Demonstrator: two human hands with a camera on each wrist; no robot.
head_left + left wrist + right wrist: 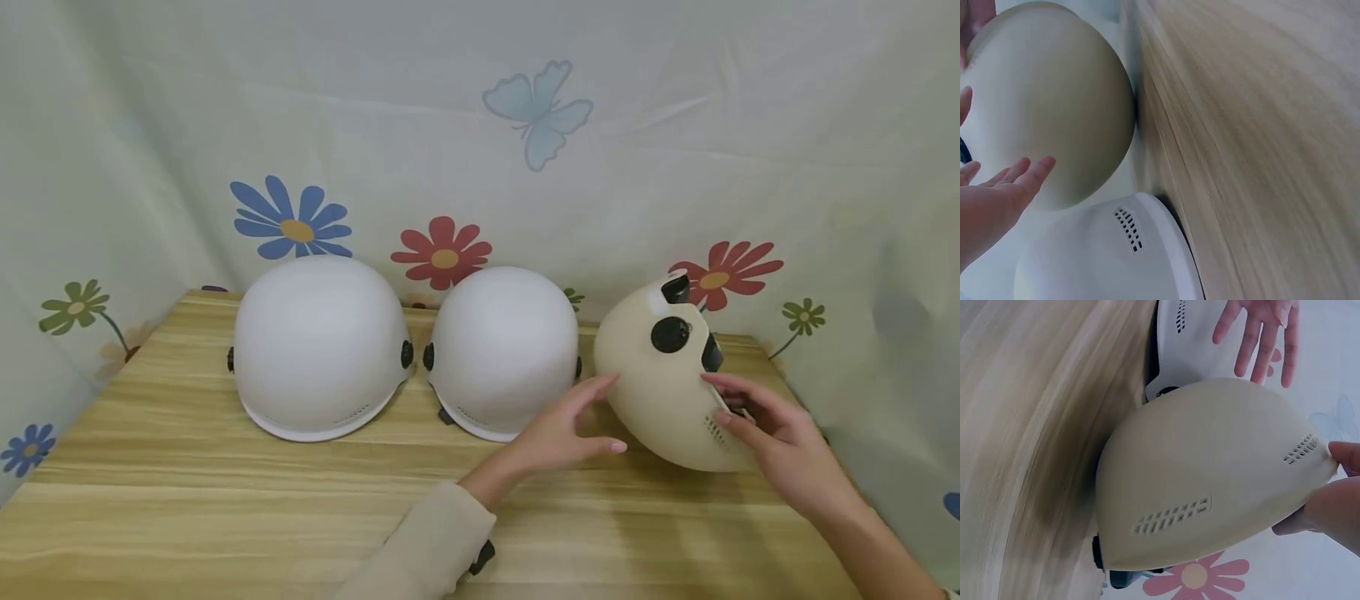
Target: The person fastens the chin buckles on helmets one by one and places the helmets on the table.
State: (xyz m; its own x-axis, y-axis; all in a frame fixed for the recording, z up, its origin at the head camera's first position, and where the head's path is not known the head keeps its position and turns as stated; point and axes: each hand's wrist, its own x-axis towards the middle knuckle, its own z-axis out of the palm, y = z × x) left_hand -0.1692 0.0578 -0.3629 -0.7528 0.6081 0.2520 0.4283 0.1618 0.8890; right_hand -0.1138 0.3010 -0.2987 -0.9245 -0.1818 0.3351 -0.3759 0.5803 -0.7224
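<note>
A cream helmet (651, 400) is tipped on its side at the right of the table, a round black fitting (671, 334) facing up. My right hand (787, 450) pinches its rim between thumb and fingers. In the right wrist view, vent slots (1172, 515) show on the helmet's shell. My left hand (562, 429) is at the helmet's left side with fingers spread, the index fingertip right at the shell. The left wrist view has those extended fingers (1029, 178) overlapping the cream helmet (1060, 106).
Two white helmets stand upright to the left, one farther left (321, 342) and one in the middle (506, 342), close to my left hand. All are on a wood-grain table (225, 517). Behind hangs a pale curtain (390, 100) printed with flowers and a butterfly.
</note>
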